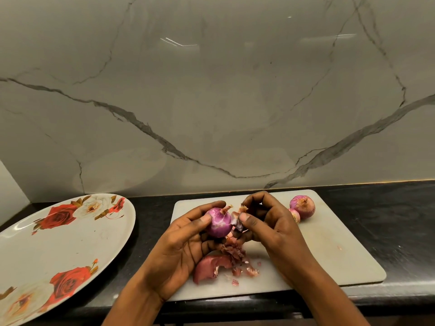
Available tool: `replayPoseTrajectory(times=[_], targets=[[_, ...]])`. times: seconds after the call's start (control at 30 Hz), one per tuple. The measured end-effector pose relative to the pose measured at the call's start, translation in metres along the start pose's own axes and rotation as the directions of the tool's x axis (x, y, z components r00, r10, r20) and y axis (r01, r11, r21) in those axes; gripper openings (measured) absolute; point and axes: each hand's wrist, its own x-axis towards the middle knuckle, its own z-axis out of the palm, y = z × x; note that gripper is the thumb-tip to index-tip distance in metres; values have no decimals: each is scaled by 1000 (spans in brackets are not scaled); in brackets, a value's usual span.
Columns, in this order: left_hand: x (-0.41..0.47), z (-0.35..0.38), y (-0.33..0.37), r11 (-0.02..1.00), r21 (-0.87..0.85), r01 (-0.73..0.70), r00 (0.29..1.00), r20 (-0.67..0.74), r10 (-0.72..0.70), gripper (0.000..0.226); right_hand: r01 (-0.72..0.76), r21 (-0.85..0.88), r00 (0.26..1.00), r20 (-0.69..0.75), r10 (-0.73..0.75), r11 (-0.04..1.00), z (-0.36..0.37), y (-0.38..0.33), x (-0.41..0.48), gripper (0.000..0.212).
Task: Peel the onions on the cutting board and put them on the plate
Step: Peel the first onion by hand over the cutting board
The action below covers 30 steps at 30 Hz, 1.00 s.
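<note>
A floral plate (58, 243) sits at the far left on the black countertop (400, 220), with no onion on it. Just right of it lies the white cutting board (329, 255). Above the board's left part, the left hand (179, 245) cups a red onion (220, 222), thumb and fingers curled round it. The onion looks mostly bare and glossy purple, its dry tip still on. Below it, a heap of papery peels (223, 264) lies on the board. The right hand (270, 222) meets the onion from the right, thumb and fingertips pinching a loose strip of skin (237, 220) still attached at the onion's side. Farther right, at the board's back edge, a larger unpeeled onion (302, 206) and a small unpeeled onion (294, 215) sit touching.

The step in hand appears to be the last stripping of the first onion. The next move probably calls for tearing that strip clean away while the left grip holds firm, then carrying the onion left to the plate.
</note>
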Motion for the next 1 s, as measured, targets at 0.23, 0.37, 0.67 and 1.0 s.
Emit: replayPoseTrajectory(times=[0.23, 0.37, 0.67, 1.0], targets=[[0, 2, -4, 988, 154, -34, 998, -38, 40, 56, 60, -141, 997, 56, -52, 988, 4, -4, -2, 14], [0, 2, -5, 986, 157, -48, 996, -66, 59, 54, 57, -84, 995, 87, -49, 995, 3, -1, -2, 7], [1, -8, -2, 998, -53, -16, 999, -34, 14, 69, -29, 228, 999, 28, 23, 973, -1, -5, 0, 19], [1, -8, -3, 999, 8, -51, 997, -60, 51, 57, 64, -174, 997, -28, -70, 983, 3, 0, -5, 26]])
